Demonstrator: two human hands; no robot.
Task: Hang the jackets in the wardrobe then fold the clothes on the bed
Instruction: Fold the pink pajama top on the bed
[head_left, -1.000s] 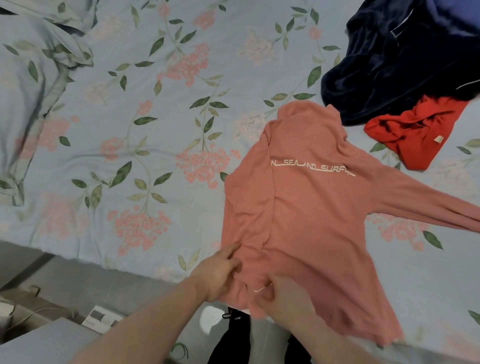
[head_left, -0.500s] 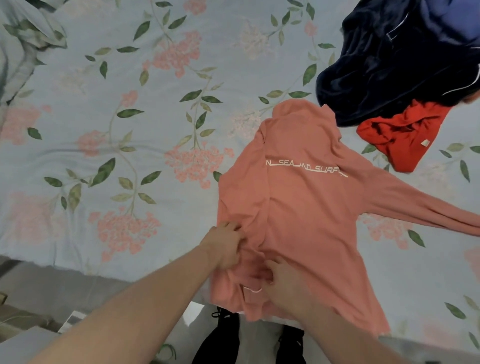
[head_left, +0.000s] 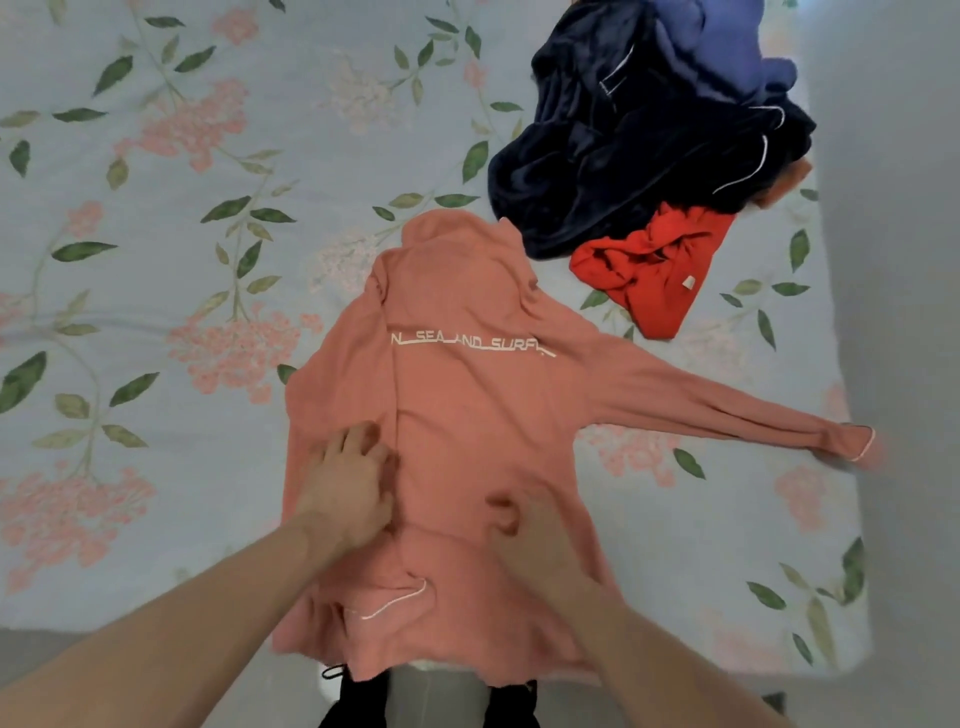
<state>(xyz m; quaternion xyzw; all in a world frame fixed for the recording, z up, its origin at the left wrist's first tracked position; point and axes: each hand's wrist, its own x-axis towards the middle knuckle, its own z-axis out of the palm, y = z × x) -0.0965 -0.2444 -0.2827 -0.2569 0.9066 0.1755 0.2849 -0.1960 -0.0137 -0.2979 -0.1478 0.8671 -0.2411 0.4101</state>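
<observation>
A salmon-pink hooded top (head_left: 467, 405) with white lettering lies back-up on the floral bed sheet (head_left: 208, 260). Its left sleeve is folded over the body and its right sleeve stretches out to the right bed edge. My left hand (head_left: 348, 483) lies flat on the folded left side, fingers spread. My right hand (head_left: 530, 525) rests on the lower middle of the top, fingers curled against the cloth. The hem hangs over the near bed edge.
A dark navy velvety garment (head_left: 639, 130) lies heaped at the far right, with a crumpled red garment (head_left: 649, 265) just in front of it. Bluish cloth (head_left: 727, 47) lies on the navy heap. Black shoes (head_left: 358, 696) stand on the floor below the bed edge.
Both hands have slid up from the hem onto the body of the pink top. The left hand now lies flat rather than pinching. The view has shifted right, showing the whole right sleeve.
</observation>
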